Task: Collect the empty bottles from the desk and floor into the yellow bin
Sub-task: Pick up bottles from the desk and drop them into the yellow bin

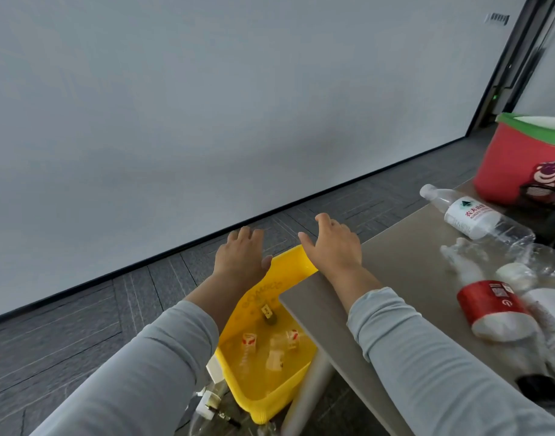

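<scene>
Hovering with fingers relaxed and holding nothing, left hand [241,258] and right hand [334,247] hang above the yellow bin's [288,265] far rim, bottles [472,217] lying on the desk [395,278] to the right.

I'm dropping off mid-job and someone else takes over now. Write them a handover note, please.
Left hand and right hand: both open, empty, above the far end of the yellow bin.
Bin stands on the floor at the desk corner. Done: several bottles inside it.
To do: white-label bottle, red-label bottle and other crumpled ones lying on the desk; a clear bottle seems to lie on the floor beside the bin.
</scene>
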The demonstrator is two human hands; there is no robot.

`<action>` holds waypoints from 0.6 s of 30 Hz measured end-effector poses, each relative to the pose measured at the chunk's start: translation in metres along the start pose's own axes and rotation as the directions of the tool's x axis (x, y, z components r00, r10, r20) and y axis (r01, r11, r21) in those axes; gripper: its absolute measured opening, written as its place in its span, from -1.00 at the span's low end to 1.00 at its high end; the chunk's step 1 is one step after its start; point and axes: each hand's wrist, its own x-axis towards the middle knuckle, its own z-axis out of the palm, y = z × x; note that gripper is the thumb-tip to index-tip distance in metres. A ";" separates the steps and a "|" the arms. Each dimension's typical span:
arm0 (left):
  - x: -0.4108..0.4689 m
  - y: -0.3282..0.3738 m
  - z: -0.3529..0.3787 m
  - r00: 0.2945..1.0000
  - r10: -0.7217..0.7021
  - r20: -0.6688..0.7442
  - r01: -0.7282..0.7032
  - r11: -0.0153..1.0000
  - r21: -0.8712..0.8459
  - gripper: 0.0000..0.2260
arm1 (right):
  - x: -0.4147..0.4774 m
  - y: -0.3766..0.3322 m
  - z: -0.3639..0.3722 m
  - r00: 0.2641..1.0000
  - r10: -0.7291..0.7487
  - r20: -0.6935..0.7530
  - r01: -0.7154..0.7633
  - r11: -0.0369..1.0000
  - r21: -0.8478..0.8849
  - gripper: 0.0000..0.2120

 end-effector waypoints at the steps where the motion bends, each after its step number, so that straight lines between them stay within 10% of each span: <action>1: -0.003 0.000 -0.004 1.000 0.004 -0.005 -0.004 1.000 -0.001 -0.53 | -0.004 0.000 -0.003 1.000 -0.007 -0.009 0.007 1.000 -0.004 -0.53; 18: -0.050 0.159 -0.051 0.931 0.330 -0.154 -0.344 0.936 -0.075 -0.61 | -0.120 0.088 -0.153 0.939 0.048 -0.342 -0.070 0.996 -0.055 -0.58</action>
